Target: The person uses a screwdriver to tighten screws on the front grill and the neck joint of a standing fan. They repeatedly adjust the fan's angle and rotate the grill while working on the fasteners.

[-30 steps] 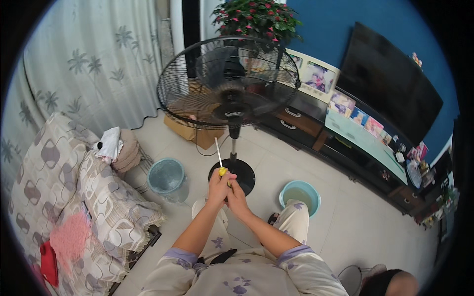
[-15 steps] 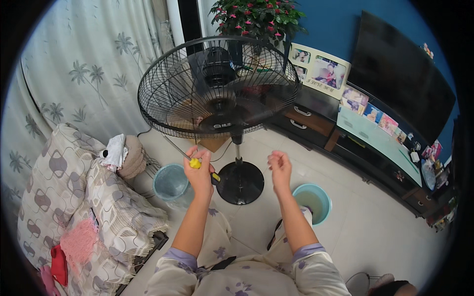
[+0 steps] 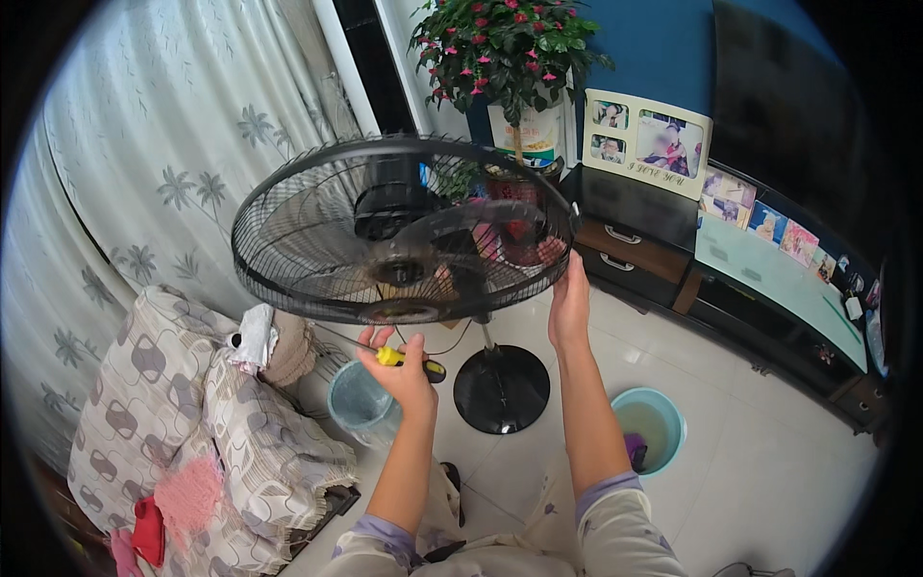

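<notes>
A black standing fan (image 3: 501, 389) is in front of me, its round wire guard (image 3: 404, 313) tilted with blades inside. My left hand (image 3: 411, 383) is closed around a screwdriver (image 3: 392, 357) with a yellow and black handle, just below the guard's lower edge. The thin shaft points away to the left. At the guard's right rim, my right hand (image 3: 570, 306) grips the edge, and some fingertips show through the wires.
To the left stands a sofa (image 3: 125, 385) under a patterned cover. A clear-blue bucket (image 3: 363, 399) is behind my left forearm; another light blue bucket (image 3: 678, 433) holds water and something purple. Beyond the fan are a potted flowering plant (image 3: 510, 58) and a dark TV cabinet (image 3: 635, 212).
My right hand, free before, has moved up and right onto the guard's rim. The left hand still holds the screwdriver. The guard sits lower in view and more tilted.
</notes>
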`<state>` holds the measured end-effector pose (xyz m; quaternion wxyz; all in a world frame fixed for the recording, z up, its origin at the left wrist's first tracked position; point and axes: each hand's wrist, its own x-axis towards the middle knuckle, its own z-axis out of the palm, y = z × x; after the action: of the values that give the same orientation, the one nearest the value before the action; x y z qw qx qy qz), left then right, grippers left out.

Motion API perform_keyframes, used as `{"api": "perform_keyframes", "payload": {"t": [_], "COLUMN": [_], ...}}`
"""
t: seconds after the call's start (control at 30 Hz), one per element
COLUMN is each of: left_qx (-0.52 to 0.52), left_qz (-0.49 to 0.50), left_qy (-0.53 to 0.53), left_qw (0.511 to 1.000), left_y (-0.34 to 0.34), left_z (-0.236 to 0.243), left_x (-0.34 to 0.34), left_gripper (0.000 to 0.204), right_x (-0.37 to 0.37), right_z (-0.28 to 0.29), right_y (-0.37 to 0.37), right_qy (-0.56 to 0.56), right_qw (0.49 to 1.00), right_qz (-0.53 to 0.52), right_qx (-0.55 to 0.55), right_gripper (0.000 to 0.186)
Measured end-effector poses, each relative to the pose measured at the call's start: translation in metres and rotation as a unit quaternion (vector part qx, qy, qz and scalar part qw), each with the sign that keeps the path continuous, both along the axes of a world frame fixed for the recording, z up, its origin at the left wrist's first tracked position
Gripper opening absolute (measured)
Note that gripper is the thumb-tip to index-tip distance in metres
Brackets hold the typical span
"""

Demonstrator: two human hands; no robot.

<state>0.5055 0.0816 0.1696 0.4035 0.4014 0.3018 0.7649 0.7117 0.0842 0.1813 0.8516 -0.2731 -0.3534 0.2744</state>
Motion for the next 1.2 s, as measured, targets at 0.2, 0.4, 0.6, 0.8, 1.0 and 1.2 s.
{"api": "perform_keyframes", "payload": {"t": [0.2, 0.4, 0.6, 0.8, 1.0, 1.2], "left_qx": [0.009, 0.029, -0.004, 0.011, 0.021, -0.036], "left_qz": [0.056, 0.118, 0.103, 0.102, 0.063, 0.005], "left_qy": [0.072, 0.122, 0.097, 0.071, 0.035, 0.018], "left_qw": [0.996, 0.985, 0.990, 0.992, 0.997, 0.999], "left_y": [0.002, 0.009, 0.000, 0.009, 0.019, 0.058], "left_z": [-0.002, -0.016, -0.001, -0.003, 0.004, -0.018], "left_x": [-0.001, -0.004, -0.004, -0.005, -0.022, -0.083], "left_gripper": [0.057, 0.063, 0.076, 0.070, 0.055, 0.032], "right_x": [0.042, 0.019, -0.012, -0.032, -0.054, -0.074], "right_z": [-0.031, -0.085, -0.084, -0.091, -0.108, -0.095], "right_y": [0.041, 0.089, 0.127, 0.131, 0.128, 0.105], "right_qy": [0.043, -0.209, -0.216, -0.228, -0.216, -0.278], "right_qw": [0.995, 0.946, 0.953, 0.960, 0.969, 0.941], "right_qz": [0.077, 0.152, 0.141, 0.084, 0.009, -0.145], "right_qx": [-0.045, -0.197, -0.157, -0.140, -0.118, -0.129], "right_gripper": [0.037, 0.037, 0.038, 0.039, 0.041, 0.046]}}
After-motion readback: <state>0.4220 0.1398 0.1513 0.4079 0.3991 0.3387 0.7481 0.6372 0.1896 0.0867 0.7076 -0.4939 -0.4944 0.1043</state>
